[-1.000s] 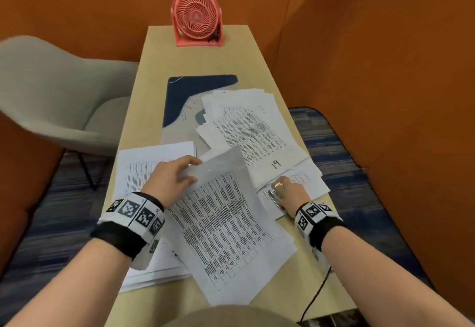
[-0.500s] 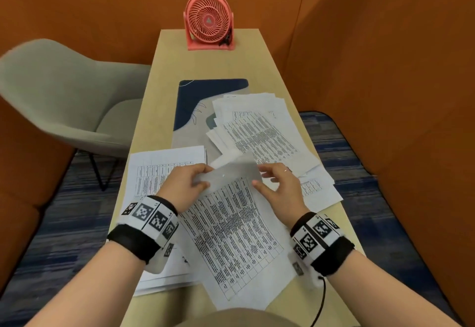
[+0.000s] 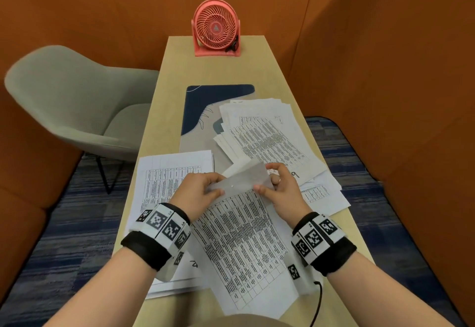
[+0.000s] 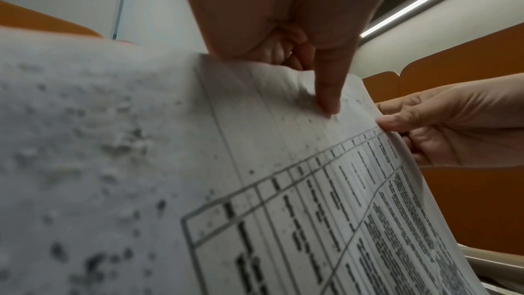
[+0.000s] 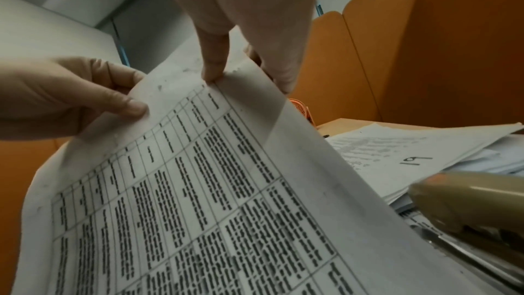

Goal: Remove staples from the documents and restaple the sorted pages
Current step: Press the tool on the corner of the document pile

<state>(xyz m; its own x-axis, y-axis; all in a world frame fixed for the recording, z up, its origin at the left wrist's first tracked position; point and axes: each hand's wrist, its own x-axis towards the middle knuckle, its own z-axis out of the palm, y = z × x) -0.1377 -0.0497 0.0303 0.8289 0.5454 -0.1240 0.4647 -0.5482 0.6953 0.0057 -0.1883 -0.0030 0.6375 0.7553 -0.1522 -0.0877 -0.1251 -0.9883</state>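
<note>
The left hand point(image 3: 199, 190) is seen at centre frame pinching the top edge of the document point(image 3: 246, 239), with thumb and fingers closed on the folded-back sheet. The right hand point(image 3: 279, 193) is clamped on the same edge just to the right. The document is held raised and curved in the lower middle of the head view, above the table point(image 3: 164, 110). A stapler point(image 5: 465, 201) is visible at the lower right of the right wrist view, lying on the loose pages point(image 3: 267, 133). No staple can be made out. If the sheets are pulled apart while a staple is in place, a torn corner would be likely; page order could also be lost among the nearby piles.
</note>
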